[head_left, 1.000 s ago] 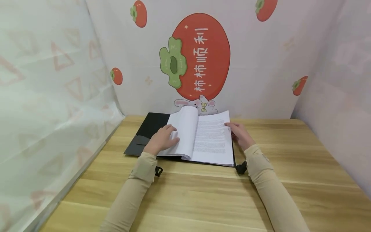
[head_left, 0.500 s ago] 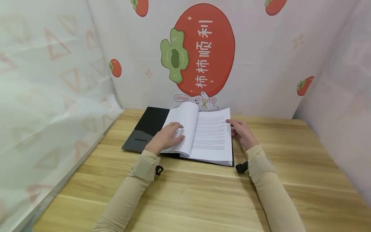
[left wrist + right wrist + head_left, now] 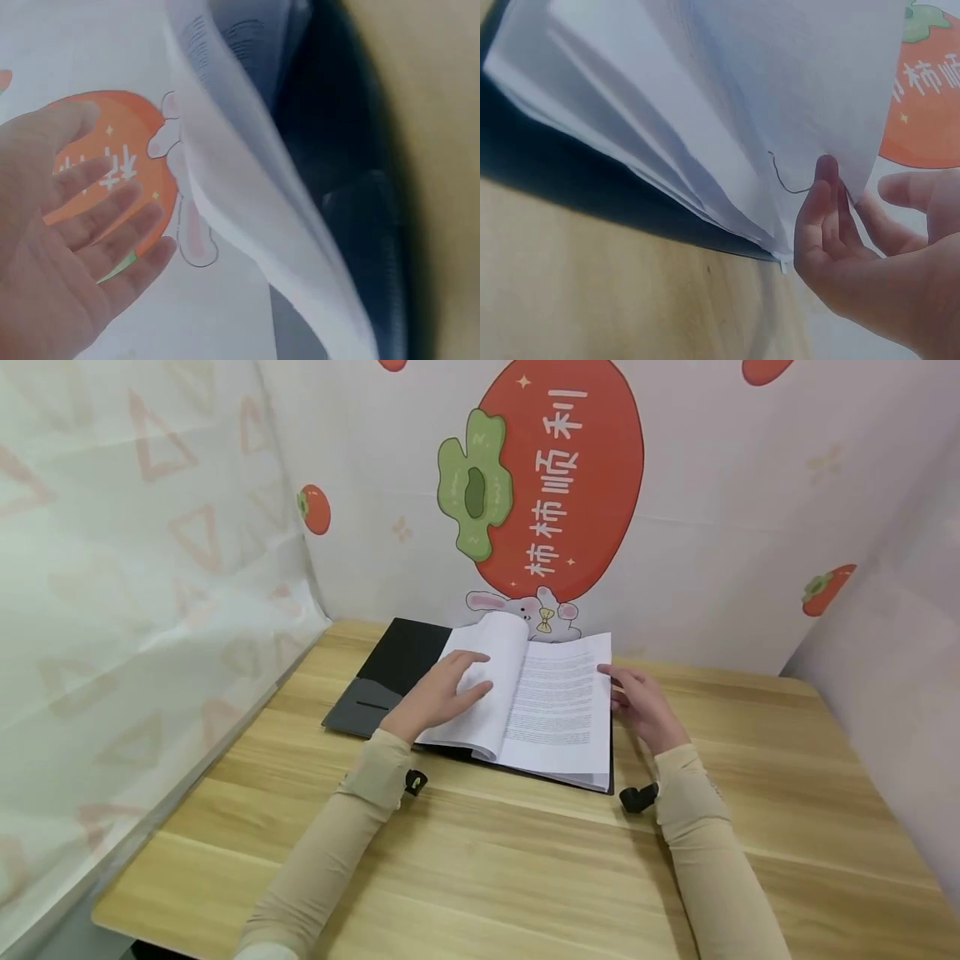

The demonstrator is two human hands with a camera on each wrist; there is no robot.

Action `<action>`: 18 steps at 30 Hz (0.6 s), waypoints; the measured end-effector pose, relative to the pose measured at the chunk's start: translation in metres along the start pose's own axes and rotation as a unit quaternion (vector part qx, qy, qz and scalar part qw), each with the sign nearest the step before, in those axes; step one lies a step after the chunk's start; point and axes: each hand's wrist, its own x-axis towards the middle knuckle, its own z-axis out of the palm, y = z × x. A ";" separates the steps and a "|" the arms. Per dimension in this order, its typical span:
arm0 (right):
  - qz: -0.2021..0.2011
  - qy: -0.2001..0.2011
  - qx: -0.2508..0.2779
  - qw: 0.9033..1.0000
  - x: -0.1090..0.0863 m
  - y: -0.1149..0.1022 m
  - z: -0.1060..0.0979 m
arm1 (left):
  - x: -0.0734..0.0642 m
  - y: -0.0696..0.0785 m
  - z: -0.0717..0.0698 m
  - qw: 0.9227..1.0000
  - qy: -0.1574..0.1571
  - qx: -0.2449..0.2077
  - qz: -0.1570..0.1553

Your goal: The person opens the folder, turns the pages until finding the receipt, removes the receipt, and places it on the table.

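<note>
An open black folder [image 3: 415,647] lies on the table with a thick set of printed sheets in it. Its turned sheets [image 3: 498,664] curl over to the left, and a printed page [image 3: 558,693] faces up on the right. My left hand [image 3: 438,693] hovers over the turned sheets with fingers spread; in the left wrist view the palm and fingers [image 3: 124,217] hold nothing. At the page's right edge, my right hand [image 3: 645,702] holds the sheet by its margin. The right wrist view has the lifted page [image 3: 780,75] meeting curled fingers [image 3: 821,217]; the exact contact is partly hidden.
The wooden table [image 3: 487,860] extends in front of the folder and to both sides. A white printed backdrop [image 3: 712,527] stands close behind the folder. White sheeting [image 3: 150,635] borders the left side. A black wrist device [image 3: 637,797] sits below the right hand.
The head view has tilted down and shifted. My left hand has moved slightly toward the far side over the turned sheets, fingers more extended. The right hand stays at the page's edge.
</note>
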 end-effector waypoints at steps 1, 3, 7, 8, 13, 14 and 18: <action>-0.003 -0.005 -0.003 1.000 0.000 0.001 -0.001 | 0.003 0.000 -0.002 1.000 -0.005 0.000 -0.004; -0.013 -0.012 -0.012 1.000 0.002 0.000 -0.003 | 0.011 0.002 -0.006 1.000 -0.015 -0.001 -0.015; -0.038 -0.018 -0.023 0.999 0.003 -0.004 -0.004 | 0.023 0.005 -0.013 0.999 -0.016 -0.003 -0.033; -0.041 -0.016 -0.023 0.999 0.002 -0.006 -0.003 | 0.024 0.006 -0.016 0.999 -0.014 -0.002 -0.034; -0.041 -0.020 -0.002 0.999 -0.002 -0.012 -0.001 | 0.026 0.005 -0.019 1.000 -0.003 0.002 -0.030; -0.039 -0.021 0.000 0.999 -0.003 -0.012 0.000 | 0.025 0.004 -0.018 1.000 -0.002 0.002 -0.028; -0.044 -0.021 -0.001 0.999 -0.005 -0.013 0.004 | 0.021 0.001 -0.017 1.000 0.015 -0.011 -0.013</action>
